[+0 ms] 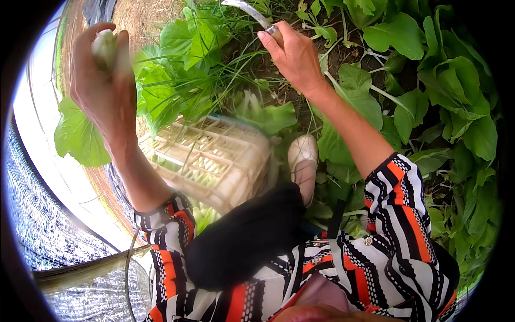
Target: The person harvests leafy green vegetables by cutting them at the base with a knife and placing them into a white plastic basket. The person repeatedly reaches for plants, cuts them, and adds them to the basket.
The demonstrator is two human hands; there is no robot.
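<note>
My left hand [106, 76], raised at the upper left, grips a leafy green vegetable [104, 50] by its pale stalk end. A broad green leaf [80, 133] hangs out below this hand, beside the wrist. In my right hand [291, 54] is a sickle; its curved metal blade [249, 12] points to the upper left, and my fist covers most of the handle. Between my arms stands a cream plastic crate [225, 161] with slatted walls, and pale stalks show through the gaps. Cut-looking greens [265, 114] lie just beyond the crate.
Leafy plants [362, 96] grow densely along the right. Long grass blades [225, 76] cross over the soil ahead. My shoe [303, 161] is beside the crate, among leaves. Netting [52, 217] and a pale sheet line the left side.
</note>
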